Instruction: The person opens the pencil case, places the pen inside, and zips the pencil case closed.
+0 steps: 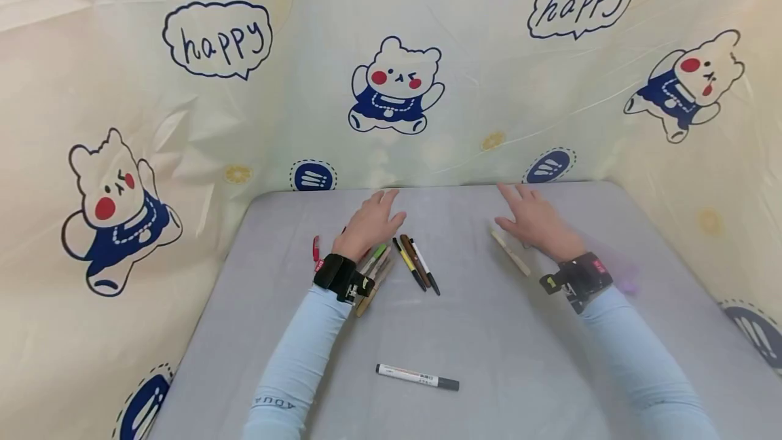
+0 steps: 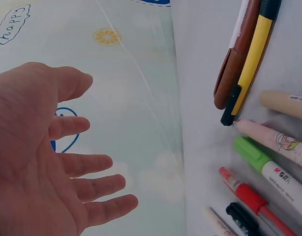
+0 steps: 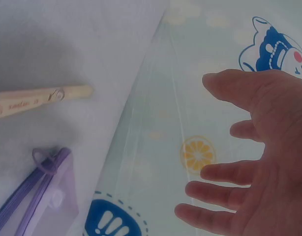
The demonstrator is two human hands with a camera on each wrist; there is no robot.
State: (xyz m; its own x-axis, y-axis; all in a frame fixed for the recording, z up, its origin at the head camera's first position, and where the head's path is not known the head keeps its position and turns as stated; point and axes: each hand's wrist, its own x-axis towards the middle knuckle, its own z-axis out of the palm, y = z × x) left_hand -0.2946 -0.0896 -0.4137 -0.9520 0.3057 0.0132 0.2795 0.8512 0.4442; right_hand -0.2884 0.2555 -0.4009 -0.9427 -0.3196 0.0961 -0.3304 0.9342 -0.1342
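Observation:
My left hand (image 1: 368,224) is held above a pile of pens at the left, its fingers spread and nothing in them. Under and beside it lie a green-capped marker (image 2: 276,174), a pink pen (image 2: 274,140), a red pen (image 2: 252,196) and a beige pen (image 2: 285,104). Just right of that hand, a yellow-and-black pen (image 1: 409,263), a brown pen (image 1: 415,260) and a white-and-black pen (image 1: 424,265) lie side by side. My right hand (image 1: 539,224), also spread and holding nothing, hovers near a cream-coloured pen (image 1: 510,252). A purple-edged clear pouch (image 3: 55,191) lies below it.
A white marker with a dark cap (image 1: 417,377) lies alone near the front of the grey table (image 1: 489,345). Behind the table's far edge hangs a pale curtain (image 1: 482,87) printed with bears. Part of the pouch is hidden by the right forearm.

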